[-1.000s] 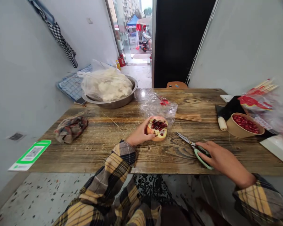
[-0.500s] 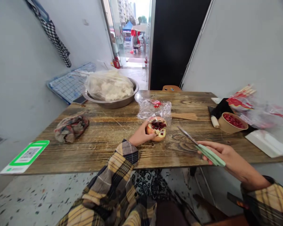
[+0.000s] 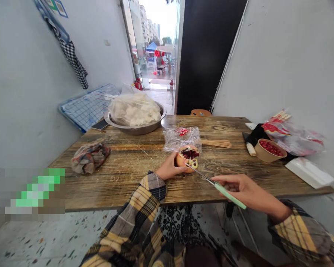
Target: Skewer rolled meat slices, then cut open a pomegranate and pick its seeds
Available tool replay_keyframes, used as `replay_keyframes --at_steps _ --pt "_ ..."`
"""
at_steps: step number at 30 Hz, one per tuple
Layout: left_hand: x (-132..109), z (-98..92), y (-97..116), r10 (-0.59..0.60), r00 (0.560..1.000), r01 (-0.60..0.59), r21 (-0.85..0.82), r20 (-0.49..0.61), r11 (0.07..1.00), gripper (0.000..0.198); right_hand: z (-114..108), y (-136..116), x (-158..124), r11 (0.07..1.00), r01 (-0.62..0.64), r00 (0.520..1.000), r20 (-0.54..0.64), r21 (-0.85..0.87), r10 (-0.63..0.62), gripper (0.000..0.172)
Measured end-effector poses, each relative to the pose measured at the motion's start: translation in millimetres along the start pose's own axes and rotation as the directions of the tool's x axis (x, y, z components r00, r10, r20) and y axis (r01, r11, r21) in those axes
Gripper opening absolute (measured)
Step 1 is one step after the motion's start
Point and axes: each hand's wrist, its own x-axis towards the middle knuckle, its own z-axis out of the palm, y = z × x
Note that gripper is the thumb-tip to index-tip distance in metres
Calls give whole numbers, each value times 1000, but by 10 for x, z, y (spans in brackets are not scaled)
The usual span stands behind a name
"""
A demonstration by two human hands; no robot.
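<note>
My left hand [image 3: 169, 168] is closed around a cut pomegranate [image 3: 188, 157] that rests on the wooden table [image 3: 128, 174], its red seeds facing up. My right hand [image 3: 239, 187] grips green-handled scissors [image 3: 217, 183] above the table's near edge. The blades point left and their tips reach the fruit's near side. Both sleeves are yellow plaid.
A steel basin [image 3: 136, 128] with a bag of white stuff stands far left. A clear plastic bag [image 3: 181, 136] and bamboo skewers [image 3: 216, 143] lie behind the fruit. A paper bowl of seeds [image 3: 269, 150], a knife [image 3: 249, 142] and bags sit right; a crumpled cloth [image 3: 90, 157] lies left.
My right hand picked the scissors up off the table and swung them left until the blade tips reached the pomegranate. My left hand kept hold of the fruit.
</note>
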Motion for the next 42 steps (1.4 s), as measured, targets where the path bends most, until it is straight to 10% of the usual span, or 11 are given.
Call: replay_keyframes --at_steps 5,13,42 --pt "-9 -11 -25 -1 1000 1 16 19 1000 89 -121 -100 -2 977 71 997 -10 -202 -74 54" --pt "-17 -20 -24 -34 999 33 48 33 998 98 -323 -160 86 628 226 956 44 -744 -291 63" --pt "-25 46 89 -93 995 92 -45 -28 995 109 -457 -655 327 611 232 967 250 -757 -58 34"
